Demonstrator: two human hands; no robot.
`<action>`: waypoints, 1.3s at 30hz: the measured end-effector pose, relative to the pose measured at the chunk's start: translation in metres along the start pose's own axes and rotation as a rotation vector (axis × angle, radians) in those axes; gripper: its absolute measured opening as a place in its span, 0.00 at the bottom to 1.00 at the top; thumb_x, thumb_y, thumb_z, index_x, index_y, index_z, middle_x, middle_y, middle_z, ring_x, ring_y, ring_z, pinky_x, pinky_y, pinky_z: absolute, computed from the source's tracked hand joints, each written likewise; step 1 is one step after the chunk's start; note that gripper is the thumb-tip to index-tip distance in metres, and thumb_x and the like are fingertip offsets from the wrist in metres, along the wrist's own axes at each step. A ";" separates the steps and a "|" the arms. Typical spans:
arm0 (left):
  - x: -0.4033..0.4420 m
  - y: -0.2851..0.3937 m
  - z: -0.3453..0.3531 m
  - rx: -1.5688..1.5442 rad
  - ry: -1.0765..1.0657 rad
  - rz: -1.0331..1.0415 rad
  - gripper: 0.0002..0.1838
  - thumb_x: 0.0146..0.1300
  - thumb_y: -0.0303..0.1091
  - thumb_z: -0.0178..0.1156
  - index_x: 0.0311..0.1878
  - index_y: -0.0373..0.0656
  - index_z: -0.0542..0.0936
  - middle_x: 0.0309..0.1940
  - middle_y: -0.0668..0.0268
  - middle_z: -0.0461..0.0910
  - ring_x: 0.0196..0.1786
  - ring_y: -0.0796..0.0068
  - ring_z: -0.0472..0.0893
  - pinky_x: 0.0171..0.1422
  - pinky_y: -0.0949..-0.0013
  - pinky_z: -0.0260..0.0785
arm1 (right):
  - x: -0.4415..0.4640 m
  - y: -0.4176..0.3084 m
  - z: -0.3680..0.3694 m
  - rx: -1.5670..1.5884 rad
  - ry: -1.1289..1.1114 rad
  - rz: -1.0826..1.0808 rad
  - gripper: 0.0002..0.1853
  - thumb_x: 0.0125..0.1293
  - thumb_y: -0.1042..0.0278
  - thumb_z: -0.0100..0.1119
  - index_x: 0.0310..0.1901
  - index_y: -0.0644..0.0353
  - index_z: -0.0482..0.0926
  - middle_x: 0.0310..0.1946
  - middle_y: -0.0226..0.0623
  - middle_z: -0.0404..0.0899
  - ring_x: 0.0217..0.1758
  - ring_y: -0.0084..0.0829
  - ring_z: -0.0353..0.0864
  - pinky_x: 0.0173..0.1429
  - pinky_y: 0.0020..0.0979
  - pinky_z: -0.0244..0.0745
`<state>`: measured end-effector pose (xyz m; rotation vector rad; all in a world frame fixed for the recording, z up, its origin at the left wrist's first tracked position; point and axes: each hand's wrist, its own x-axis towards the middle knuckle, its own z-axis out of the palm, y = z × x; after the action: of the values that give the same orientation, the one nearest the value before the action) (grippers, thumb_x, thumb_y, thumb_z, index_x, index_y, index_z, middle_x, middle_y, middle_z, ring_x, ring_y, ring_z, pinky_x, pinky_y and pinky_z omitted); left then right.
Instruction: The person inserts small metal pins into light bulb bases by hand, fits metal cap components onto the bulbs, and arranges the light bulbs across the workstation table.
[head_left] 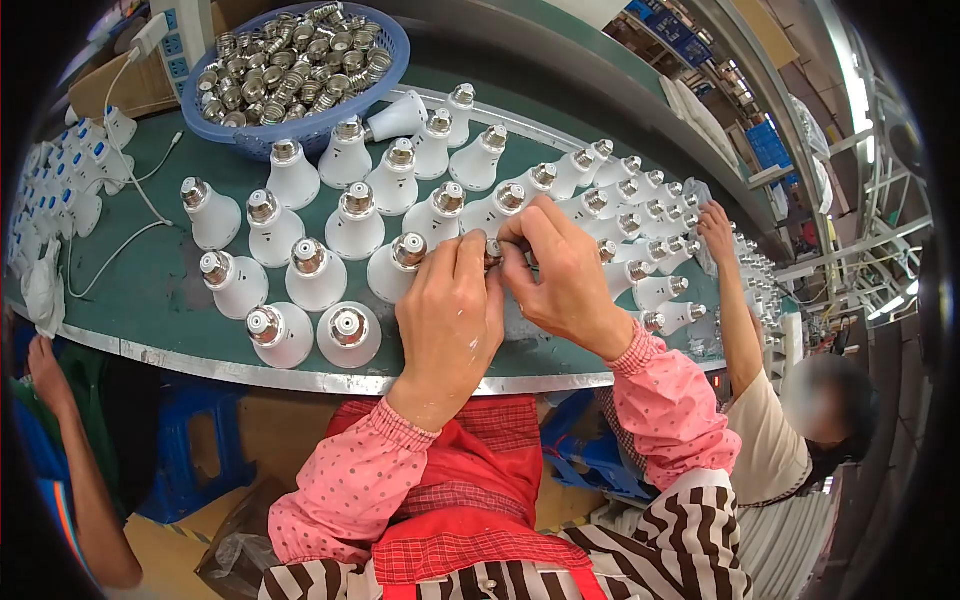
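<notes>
Both of my hands meet over the green table, among rows of white bulbs with silver screw caps. My left hand [452,318] has its fingers closed around the cap end of a bulb that the hands mostly hide. Just to its right, my right hand [562,275] pinches at the same small metal cap [492,252], with thumb and forefinger bent together. Left of my left hand a white bulb [392,272] stands with its cap up. Another bulb [349,337] stands near the table's front edge.
A blue basket [400,50] full of metal caps stands at the back left. White bulbs [655,292] continue to the right. A white cable [115,262] lies at the left. A co-worker [770,430] reaches in from the right; another person's arm [85,470] is at the left.
</notes>
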<state>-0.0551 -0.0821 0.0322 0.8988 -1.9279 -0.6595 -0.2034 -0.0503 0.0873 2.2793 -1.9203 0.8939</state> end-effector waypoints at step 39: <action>0.001 -0.002 0.000 -0.041 0.030 -0.018 0.15 0.64 0.28 0.71 0.52 0.40 0.83 0.41 0.57 0.85 0.44 0.49 0.86 0.45 0.53 0.76 | 0.018 0.006 -0.014 0.888 -0.247 0.827 0.06 0.71 0.73 0.68 0.42 0.63 0.80 0.33 0.30 0.81 0.31 0.20 0.77 0.36 0.24 0.72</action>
<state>-0.0545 -0.0839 0.0315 0.8971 -1.8751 -0.6898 -0.2137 -0.0627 0.1052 1.8646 -3.1403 1.9333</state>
